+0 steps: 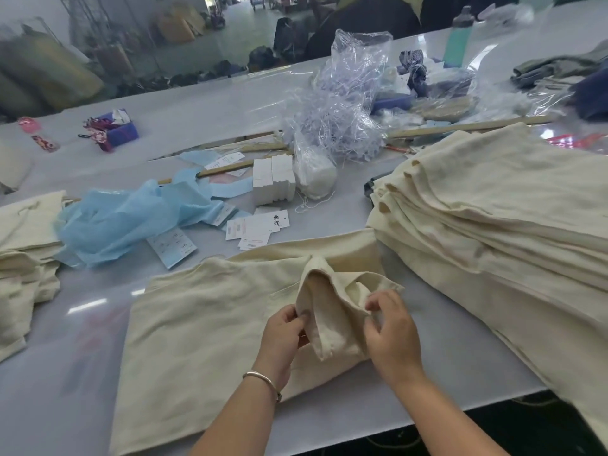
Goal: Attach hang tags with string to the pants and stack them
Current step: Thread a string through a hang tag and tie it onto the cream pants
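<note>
Pale tabletop (210,103) carrying a tall pile of cream pants (493,205) at right. One pair of pants (204,324) lies near centre, its waistband lifted by the left hand (283,334) and right hand (391,337), fingers pinching cloth. Hang tags (256,227) lie just beyond. Risk: the slack fold may slip from the pinch, losing the attachment spot.

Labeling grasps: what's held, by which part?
Both hands, left hand and right hand, pinch the raised waistband fold of the cream pants, one on each side.
</note>
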Tool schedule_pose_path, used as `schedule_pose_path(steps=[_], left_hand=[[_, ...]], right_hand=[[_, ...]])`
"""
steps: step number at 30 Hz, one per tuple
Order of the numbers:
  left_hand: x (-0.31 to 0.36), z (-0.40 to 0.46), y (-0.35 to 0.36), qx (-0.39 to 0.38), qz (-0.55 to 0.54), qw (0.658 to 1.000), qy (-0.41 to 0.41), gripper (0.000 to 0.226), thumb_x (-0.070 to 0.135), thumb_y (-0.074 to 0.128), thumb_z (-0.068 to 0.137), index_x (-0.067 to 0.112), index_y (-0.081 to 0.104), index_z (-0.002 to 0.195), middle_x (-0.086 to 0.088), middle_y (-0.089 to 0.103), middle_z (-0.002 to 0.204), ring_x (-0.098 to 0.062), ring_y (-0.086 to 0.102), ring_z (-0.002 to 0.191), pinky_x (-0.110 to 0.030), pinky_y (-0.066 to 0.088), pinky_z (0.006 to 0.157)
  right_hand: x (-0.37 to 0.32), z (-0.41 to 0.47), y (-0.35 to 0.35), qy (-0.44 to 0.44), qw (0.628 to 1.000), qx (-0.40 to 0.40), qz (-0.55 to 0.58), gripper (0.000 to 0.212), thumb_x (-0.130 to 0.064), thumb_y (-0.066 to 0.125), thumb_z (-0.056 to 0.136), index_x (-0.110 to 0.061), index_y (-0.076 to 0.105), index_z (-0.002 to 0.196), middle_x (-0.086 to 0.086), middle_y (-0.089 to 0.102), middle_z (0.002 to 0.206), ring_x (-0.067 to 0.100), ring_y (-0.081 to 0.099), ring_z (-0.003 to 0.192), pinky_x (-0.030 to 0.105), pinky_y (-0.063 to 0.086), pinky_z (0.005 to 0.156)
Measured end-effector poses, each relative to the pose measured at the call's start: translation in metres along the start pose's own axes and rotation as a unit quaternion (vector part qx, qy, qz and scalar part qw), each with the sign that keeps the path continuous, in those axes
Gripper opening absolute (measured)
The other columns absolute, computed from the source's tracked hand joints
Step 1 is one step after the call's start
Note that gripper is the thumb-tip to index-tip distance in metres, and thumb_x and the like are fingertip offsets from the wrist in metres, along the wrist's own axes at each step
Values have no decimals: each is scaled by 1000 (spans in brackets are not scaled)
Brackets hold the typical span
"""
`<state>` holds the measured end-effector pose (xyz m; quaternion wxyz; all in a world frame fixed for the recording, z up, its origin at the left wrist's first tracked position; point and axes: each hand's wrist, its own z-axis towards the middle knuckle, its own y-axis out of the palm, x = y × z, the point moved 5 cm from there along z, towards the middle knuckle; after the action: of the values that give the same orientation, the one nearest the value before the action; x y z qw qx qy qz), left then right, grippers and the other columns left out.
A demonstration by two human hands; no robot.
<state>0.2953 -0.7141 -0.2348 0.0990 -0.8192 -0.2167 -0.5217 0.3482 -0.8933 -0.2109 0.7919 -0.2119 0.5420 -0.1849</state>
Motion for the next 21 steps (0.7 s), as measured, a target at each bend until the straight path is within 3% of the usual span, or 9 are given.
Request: schedule_pose_path(steps=[3, 6, 9, 11, 13, 16, 19, 21], left_hand=[[-5, -1, -7, 26, -7, 1000, 1, 7, 2, 54, 95, 5, 60, 93, -10, 70, 75, -17, 66, 63, -25, 55, 57], [-6, -2, -13, 62, 3, 997, 40, 22, -4, 60, 89, 13, 49, 80, -13, 61, 73, -22, 60, 63, -31, 53, 58], [-1, -4, -14, 86, 45, 990, 101, 30, -10, 56, 85, 16, 61, 72, -5, 64, 74, -21, 56, 69, -33, 49, 62], [2, -6, -12, 82, 72, 987, 118, 36, -6, 57, 87, 25, 75, 79, 9, 71, 76, -11, 56, 65, -21, 48, 57], [2, -6, -10, 70, 96, 986, 120, 37, -3, 56, 90, 27, 78, 92, 9, 70, 75, -8, 51, 61, -16, 46, 54], [3, -7, -6, 61, 120, 983, 124, 36, -3, 55, 90, 24, 77, 98, 10, 72, 84, -2, 53, 57, -15, 47, 55], [6, -9, -3, 51, 132, 981, 136, 38, 0, 56, 92, 34, 74, 92, 8, 72, 95, 2, 56, 60, -15, 47, 57], [6, -10, -2, 45, 133, 980, 138, 39, -1, 56, 92, 34, 75, 91, 8, 72, 96, 3, 58, 63, -15, 47, 57]], right_hand=[[10, 12, -9, 42, 998, 20, 46, 31, 17, 58, 67, -12, 50, 72, -2, 53, 80, 16, 53, 75, 15, 38, 66], [15, 24, -9, 72, 992, -23, 105, 32, 20, 54, 64, -11, 51, 63, 1, 59, 75, 21, 58, 78, 17, 41, 69], [22, 32, -8, 105, 982, -57, 146, 31, 22, 51, 66, -8, 60, 62, 7, 64, 80, 24, 62, 83, 21, 45, 73], [24, 33, -7, 121, 980, -70, 144, 33, 19, 53, 72, -11, 68, 66, 8, 66, 83, 22, 62, 81, 26, 47, 74], [24, 32, -7, 135, 979, -70, 135, 31, 14, 57, 75, -13, 72, 70, 7, 68, 85, 20, 61, 79, 22, 47, 72], [22, 34, -7, 134, 984, -76, 94, 13, -9, 71, 78, -9, 71, 65, 1, 68, 80, 18, 62, 77, 17, 43, 65], [19, 39, -2, 118, 987, -108, -27, 41, -50, 76, 73, -11, 67, 64, -7, 59, 77, 13, 57, 71, 31, 43, 61], [16, 45, 1, 116, 983, -119, -81, 40, -51, 74, 74, -13, 65, 64, -8, 55, 79, 14, 54, 71, 29, 39, 57]])
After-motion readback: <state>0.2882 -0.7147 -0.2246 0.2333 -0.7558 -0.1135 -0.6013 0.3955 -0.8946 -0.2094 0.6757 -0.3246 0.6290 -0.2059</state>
